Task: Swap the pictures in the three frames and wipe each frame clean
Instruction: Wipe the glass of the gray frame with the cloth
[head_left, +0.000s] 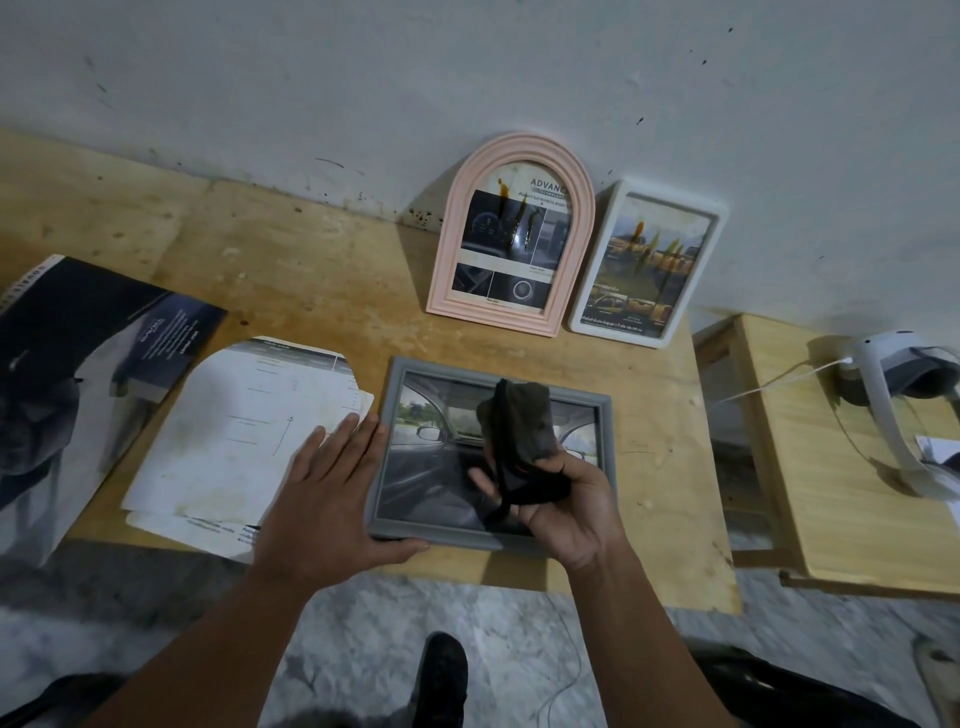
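Near the front edge of the worn wooden table (322, 249), towards its right half, lies a grey rectangular picture frame (602, 441), flat and face up, holding a photograph of a car interior. Left hand (332, 493): fingers straight and slightly spread, palm down, its edge against the frame's left side and its thumb along the frame's front left corner; fingertips rest on a stack of white printed papers (234, 431) lying just beside the frame on the left. Right hand (561, 499): raised over the frame's front right portion, fingers curled and clamped on a dark cloth (522, 421), which stands up bunched above the glass with a dark strap hanging down from it. At the table's back edge, leaning upright on the pale wall (467, 67): a pink arched picture frame (452, 249) with a dark brochure page inside and brown streaks on its glass; just beside it to the right, touching or nearly so, a white rectangular picture frame (714, 218) with a yellowish vehicle picture, likewise streaked. At the left edge, a dark glossy brochure (78, 374) lies partly overhanging. To the right, apart from the table, a lighter wooden stand (831, 499) carries a white device (883, 395) with a white cable (769, 382).
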